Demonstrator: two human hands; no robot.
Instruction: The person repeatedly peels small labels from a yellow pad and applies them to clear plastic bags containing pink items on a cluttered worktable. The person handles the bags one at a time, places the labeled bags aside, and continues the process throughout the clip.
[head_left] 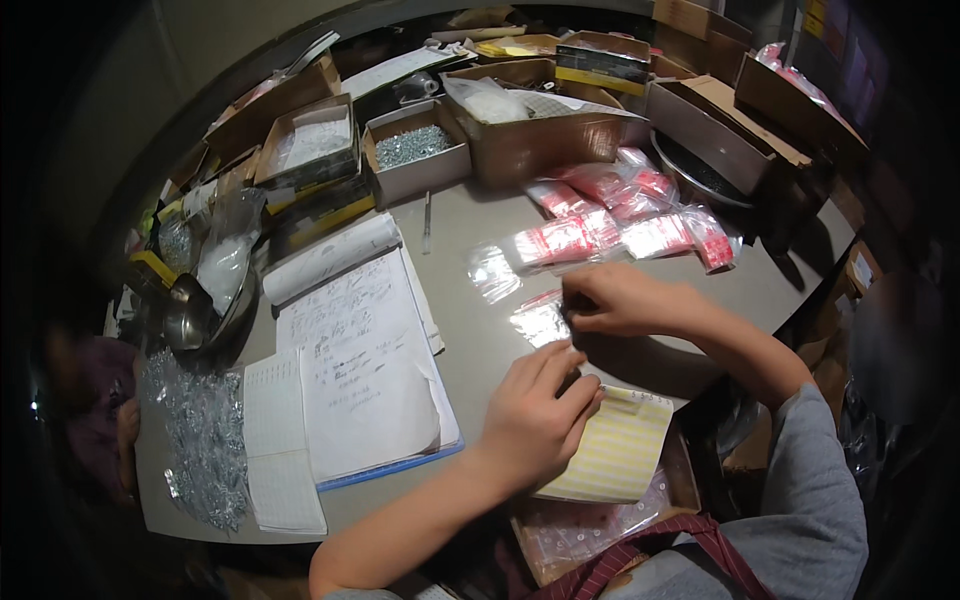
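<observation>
The person's right hand curls its fingers at the right edge of a small, clear plastic bag with red markings, over the grey tabletop. The left hand, fingers bent, overlaps a yellow-and-white striped sheet. I can't tell what either grips.
</observation>
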